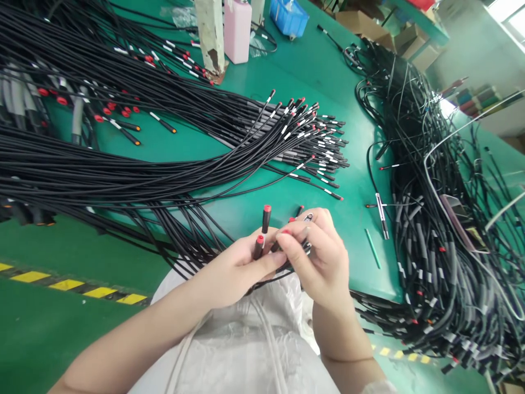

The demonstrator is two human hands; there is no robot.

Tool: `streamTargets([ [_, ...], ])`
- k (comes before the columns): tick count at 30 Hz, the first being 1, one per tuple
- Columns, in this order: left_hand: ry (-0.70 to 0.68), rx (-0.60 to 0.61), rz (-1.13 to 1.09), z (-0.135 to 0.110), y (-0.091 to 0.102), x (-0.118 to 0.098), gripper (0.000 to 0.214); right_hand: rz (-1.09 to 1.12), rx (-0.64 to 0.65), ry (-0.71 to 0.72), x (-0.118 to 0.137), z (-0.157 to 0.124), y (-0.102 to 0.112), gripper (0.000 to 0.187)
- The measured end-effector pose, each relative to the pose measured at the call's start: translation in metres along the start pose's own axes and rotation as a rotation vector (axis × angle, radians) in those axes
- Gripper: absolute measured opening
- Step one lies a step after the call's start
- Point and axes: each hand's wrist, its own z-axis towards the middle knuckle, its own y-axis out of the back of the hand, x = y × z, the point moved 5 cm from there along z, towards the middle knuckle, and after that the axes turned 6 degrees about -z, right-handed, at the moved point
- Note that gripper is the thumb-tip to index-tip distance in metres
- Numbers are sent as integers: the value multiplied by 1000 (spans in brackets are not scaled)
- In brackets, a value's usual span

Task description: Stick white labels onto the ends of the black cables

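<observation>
Bench (328, 71), green. Cables (176, 178), black, bundled, nine o'clock to centre. Left hand (241, 262), between six and seven: closed round red-capped ends (266, 221) at six. Right hand (322, 257), near five: metal piece (308, 217) alongside, kind unclear; pinched at a red cap (286, 232). Best: ends fanned, caps up, one at a time, light pinch.

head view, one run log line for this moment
left hand: holding red-tipped cable ends | right hand: curled beside them, grip unclear
</observation>
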Motion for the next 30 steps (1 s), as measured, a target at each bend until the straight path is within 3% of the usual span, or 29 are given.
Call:
streamTargets([
  [2,-17,-24,-124,2,2,-2,26,71,-78,-80,-6,-3,5,13],
  [5,-91,-208,-250,6,12,-6,29,154,-149,-190,-16,-5,9,17],
  [10,-227,-373,-190,5,22,-13,14,450,-161,-289,-27,-3,1,20],
  [12,-239,-359,-134,3,23,-14,10,535,-153,-317,-29,-1,-2,21],
  [16,-74,-220,-5,3,15,-8,8,575,-124,-327,-27,1,-6,19],
  [20,-18,-210,-100,4,8,-10,5,482,-110,-339,-30,-2,-9,20],
  [27,13,-282,-256,2,6,-18,17,451,-373,-154,-25,-17,-3,52],
  [30,37,-263,-283,1,5,-16,16,379,-424,-90,-17,-25,-4,47],
])
